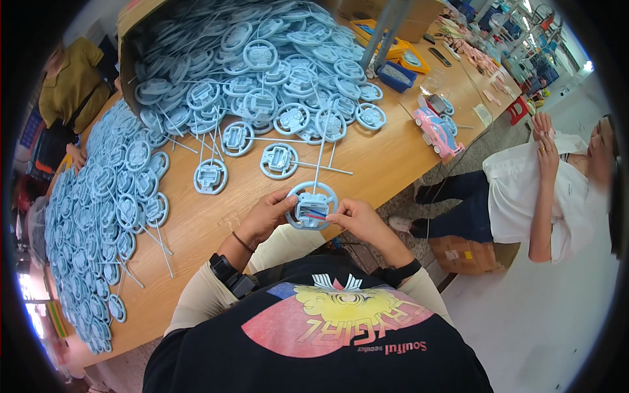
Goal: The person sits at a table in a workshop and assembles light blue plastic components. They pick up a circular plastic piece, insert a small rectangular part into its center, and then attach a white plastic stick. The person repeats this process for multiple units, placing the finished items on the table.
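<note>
Just past the table's near edge, my left hand [274, 211] grips the left rim of a light-blue toy steering wheel [294, 221]. Its thin rod points away from me, toward the table. A boxy compartment in the wheel's middle faces up, and thin red and blue strands that look like wires [316, 215] lie across it. My right hand [357, 219] pinches at the right end of these strands, its fingertips beside the rim. Two similar wheels, one left [209, 177] and one right [280, 161], lie on the table closest to my hands.
A large heap of blue wheels with rods [262, 92] spills from a cardboard box [131, 23]; another heap [105, 216] covers the table's left. A pink toy car [435, 133] and a blue bin [397, 76] stand rightward. People are at left [75, 85] and right [534, 183].
</note>
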The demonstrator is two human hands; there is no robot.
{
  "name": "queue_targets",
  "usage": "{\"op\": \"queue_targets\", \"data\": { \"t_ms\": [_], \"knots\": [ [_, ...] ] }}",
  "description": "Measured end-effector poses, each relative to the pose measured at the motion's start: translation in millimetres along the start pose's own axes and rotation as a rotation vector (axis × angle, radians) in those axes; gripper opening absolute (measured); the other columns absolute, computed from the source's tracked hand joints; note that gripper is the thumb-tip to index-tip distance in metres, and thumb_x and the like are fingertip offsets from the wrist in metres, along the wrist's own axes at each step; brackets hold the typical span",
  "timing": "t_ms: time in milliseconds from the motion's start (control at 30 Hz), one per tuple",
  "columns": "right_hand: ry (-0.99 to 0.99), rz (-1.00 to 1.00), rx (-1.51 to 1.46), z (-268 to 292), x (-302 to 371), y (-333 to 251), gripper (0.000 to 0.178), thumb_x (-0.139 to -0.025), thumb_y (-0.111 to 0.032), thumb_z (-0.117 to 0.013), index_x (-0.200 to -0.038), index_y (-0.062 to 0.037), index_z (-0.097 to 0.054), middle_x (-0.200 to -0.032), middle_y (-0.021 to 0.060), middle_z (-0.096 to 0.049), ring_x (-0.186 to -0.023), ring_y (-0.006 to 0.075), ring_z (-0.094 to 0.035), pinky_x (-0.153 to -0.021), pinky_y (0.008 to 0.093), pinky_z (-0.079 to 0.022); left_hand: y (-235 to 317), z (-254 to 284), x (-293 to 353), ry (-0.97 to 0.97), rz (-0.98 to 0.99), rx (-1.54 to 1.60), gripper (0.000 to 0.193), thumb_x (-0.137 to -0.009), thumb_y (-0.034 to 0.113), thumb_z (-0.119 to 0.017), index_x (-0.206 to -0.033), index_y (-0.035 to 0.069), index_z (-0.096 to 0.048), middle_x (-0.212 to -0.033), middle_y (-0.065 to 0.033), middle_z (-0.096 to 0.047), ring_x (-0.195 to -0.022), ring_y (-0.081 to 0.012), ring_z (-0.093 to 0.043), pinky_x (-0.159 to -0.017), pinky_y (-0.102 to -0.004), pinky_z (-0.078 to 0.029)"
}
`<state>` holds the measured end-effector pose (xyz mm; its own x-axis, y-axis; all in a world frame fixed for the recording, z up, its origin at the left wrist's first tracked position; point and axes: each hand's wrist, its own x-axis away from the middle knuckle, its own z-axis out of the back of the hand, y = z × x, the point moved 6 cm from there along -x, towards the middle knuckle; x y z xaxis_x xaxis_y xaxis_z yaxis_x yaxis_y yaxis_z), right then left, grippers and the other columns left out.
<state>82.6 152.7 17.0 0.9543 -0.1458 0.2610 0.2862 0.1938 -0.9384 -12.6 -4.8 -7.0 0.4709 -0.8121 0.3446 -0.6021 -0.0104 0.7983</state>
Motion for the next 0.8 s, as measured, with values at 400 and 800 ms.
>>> {"op": "queue_targets", "data": {
  "t_ms": [400, 800],
  "knots": [
    [-0.015, -0.008, 0.01, 4, 5, -11, 0.024, -0.074, -0.018, -0.068, -0.067, -0.0036, -0.052, -0.058, 0.001, -0.053, -0.053, 0.0063, -0.048, -0.046, 0.0209, -0.037, -3, 2, -5, 0.037, -0.042, -0.033, 0.034, -0.085, 0.022, -0.055, -0.115, 0.004, -0.053, -0.1, -0.0028, -0.06, -0.092, -0.0127, -0.056, -0.079, -0.0299, -0.047],
    [-0.015, 0.092, 0.186, 11, 5, -31, 0.026, -0.07, -0.023, -0.069, -0.064, -0.0035, -0.053, -0.056, 0.0061, -0.056, -0.048, 0.0133, -0.054, -0.045, 0.0274, -0.041, -4, -10, 2, 0.041, -0.094, 0.05, 0.029, -0.087, 0.018, -0.052, -0.111, 0.0, -0.053, -0.094, -0.0034, -0.059, -0.081, -0.0117, -0.057, -0.074, -0.0274, -0.048]
  ]
}}
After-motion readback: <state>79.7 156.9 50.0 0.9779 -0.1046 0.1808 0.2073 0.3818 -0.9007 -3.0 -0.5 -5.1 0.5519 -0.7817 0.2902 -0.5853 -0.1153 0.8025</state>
